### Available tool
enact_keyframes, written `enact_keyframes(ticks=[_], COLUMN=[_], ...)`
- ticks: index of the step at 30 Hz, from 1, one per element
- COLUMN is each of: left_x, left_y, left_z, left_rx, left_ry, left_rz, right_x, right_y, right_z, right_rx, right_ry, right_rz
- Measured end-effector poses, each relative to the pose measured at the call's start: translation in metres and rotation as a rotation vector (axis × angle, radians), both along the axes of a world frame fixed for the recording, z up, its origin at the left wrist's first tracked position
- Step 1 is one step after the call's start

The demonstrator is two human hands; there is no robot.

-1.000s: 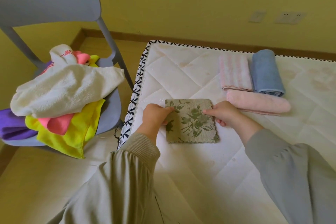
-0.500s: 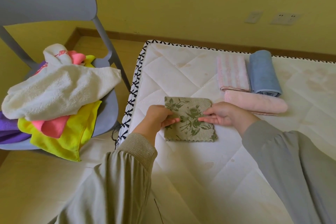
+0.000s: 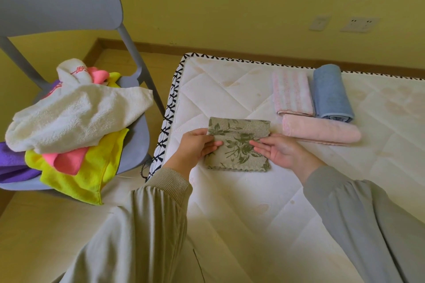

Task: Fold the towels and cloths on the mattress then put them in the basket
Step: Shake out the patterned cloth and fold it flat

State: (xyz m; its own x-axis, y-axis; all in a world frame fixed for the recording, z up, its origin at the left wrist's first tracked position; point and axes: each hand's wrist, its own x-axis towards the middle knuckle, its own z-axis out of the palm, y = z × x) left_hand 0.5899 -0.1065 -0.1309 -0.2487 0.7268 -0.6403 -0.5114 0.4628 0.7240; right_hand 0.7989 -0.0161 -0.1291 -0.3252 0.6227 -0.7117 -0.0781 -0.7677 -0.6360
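A grey-green floral cloth point(image 3: 239, 156) lies folded into a small rectangle near the left edge of the white quilted mattress point(image 3: 230, 202). My left hand point(image 3: 197, 148) rests on its left side with the fingers stretched flat across the fabric. From the right, my right hand point(image 3: 280, 151) touches it with straight fingers pointing at the cloth's middle. The cloth's far edge shows as a thicker folded band. Neither hand curls round the cloth. No basket is in view.
A striped pink towel point(image 3: 291, 93), a rolled blue towel point(image 3: 331, 93) and a folded pink towel point(image 3: 322, 132) lie at the mattress's far right. Left of the mattress, a grey chair point(image 3: 135, 142) holds a pile of white, yellow, pink and purple cloths point(image 3: 73, 117).
Both hands have left the cloth's far corners and slid inward onto its middle, with the fingers now straightened. The cloth has stayed in place.
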Motion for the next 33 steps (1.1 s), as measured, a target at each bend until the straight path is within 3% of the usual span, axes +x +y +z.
enact_keyframes(ticks=[9, 20, 25, 30, 33], left_x=[0.003, 0.010, 0.013, 0.019, 0.025], left_y=[0.004, -0.004, -0.008, -0.012, -0.015], left_z=[0.005, 0.014, 0.025, 0.028, 0.022], left_rx=[-0.073, -0.058, -0.079, -0.107, -0.054], left_ry=[-0.036, 0.440, 0.582, 0.736, 1.063], left_rz=[0.092, -0.295, -0.428, -0.522, -0.634], right_x=[-0.001, -0.003, -0.003, -0.007, -0.010], right_y=[0.006, -0.016, -0.028, -0.036, -0.040], right_z=[0.001, 0.013, 0.016, 0.011, 0.009], right_rx=[-0.018, 0.424, 0.514, 0.712, 0.790], right_ry=[0.008, -0.363, -0.445, -0.732, -0.814], right_rz=[-0.015, 0.309, 0.429, 0.667, 0.778])
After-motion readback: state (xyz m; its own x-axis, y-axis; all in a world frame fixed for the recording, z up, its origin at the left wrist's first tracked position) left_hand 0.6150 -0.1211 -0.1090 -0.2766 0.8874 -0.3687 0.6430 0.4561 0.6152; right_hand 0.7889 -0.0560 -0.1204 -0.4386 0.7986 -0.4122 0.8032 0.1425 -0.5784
